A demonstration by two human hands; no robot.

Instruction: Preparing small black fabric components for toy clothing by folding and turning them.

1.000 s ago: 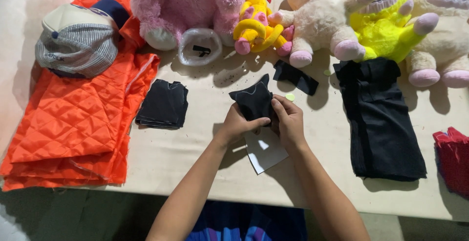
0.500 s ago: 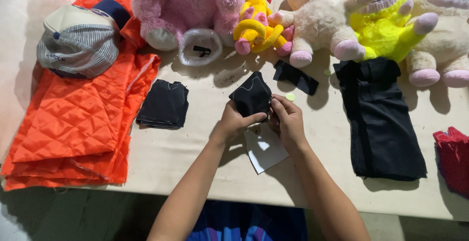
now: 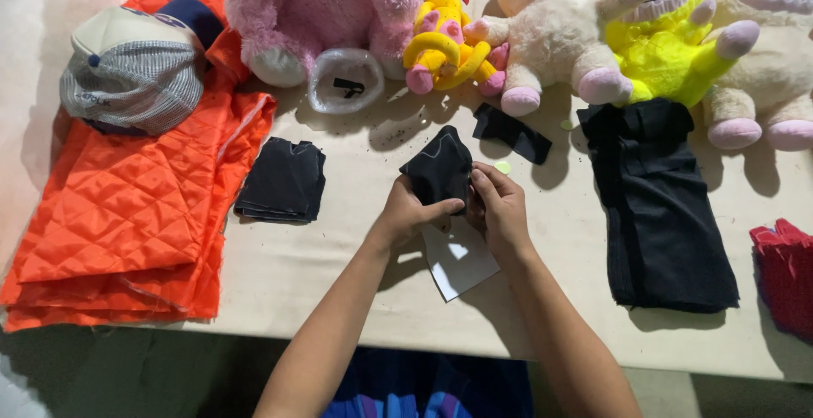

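My left hand [image 3: 412, 212] and my right hand [image 3: 500, 208] both grip a small black fabric piece [image 3: 439, 168] held just above the pale table [image 3: 339, 265]. Its upper part stands up between the thumbs. A white paper sheet [image 3: 458, 264] lies on the table right under my wrists. A folded black cloth [image 3: 283, 181] rests to the left of my hands, and a small black strip [image 3: 511, 132] lies just beyond them to the right.
Folded orange quilted fabric [image 3: 127, 206] with a striped cap [image 3: 131, 71] fills the left. Pink [image 3: 322, 11], yellow [image 3: 445, 37] and cream [image 3: 559, 37] plush toys line the far edge. A black garment stack [image 3: 660, 206] and red cloth [image 3: 788, 274] lie right.
The hands stayed in place, working the black piece; its top has been pushed up and bunched tighter. The white paper under the wrists shifted slightly.
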